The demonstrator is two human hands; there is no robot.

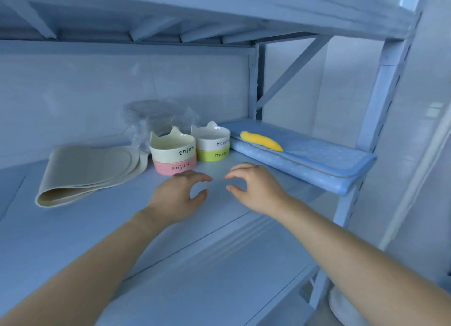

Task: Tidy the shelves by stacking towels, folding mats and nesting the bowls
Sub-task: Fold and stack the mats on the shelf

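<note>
A cream bowl with cat ears (172, 147) sits nested on a pink bowl (174, 167), both marked "Enjoy". To their right a white bowl (211, 138) sits on a green bowl (212, 154), both marked "Happy". A beige mat (85, 170) lies folded over at the left. A blue dotted mat (310, 160) with a yellow patch (260, 140) lies folded at the right. My left hand (175, 194) hovers just in front of the pink bowl, fingers loosely curved, holding nothing. My right hand (256, 186) hovers beside it, likewise empty.
Clear plastic containers (151, 118) stand behind the bowls against the back wall. The shelf board (122, 228) stretches toward me in front of my hands. An upper shelf (219, 11) hangs overhead, and a metal upright (380, 99) stands at the right.
</note>
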